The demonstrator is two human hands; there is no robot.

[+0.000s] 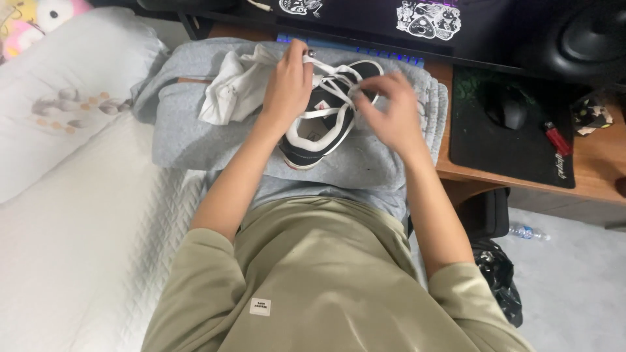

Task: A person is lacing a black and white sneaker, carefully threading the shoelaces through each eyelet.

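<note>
A dark navy sneaker (324, 124) with a white lining and white laces lies on a grey sweatshirt (195, 140) spread across my lap and the desk edge. My left hand (287, 85) pinches a white lace end above the shoe's left side. My right hand (386, 107) is blurred over the shoe's toe end, its fingers closed on another strand of lace. A crumpled white cloth (231, 85) lies just left of my left hand.
A white bed (78, 228) and pillow (65, 85) fill the left. On the wooden desk (600, 176) to the right lie a black mouse pad (515, 146), a black mouse (510, 109), a red lighter (557, 138), and a speaker (590, 39). A black bag (499, 277) and plastic bottle (528, 231) are on the floor.
</note>
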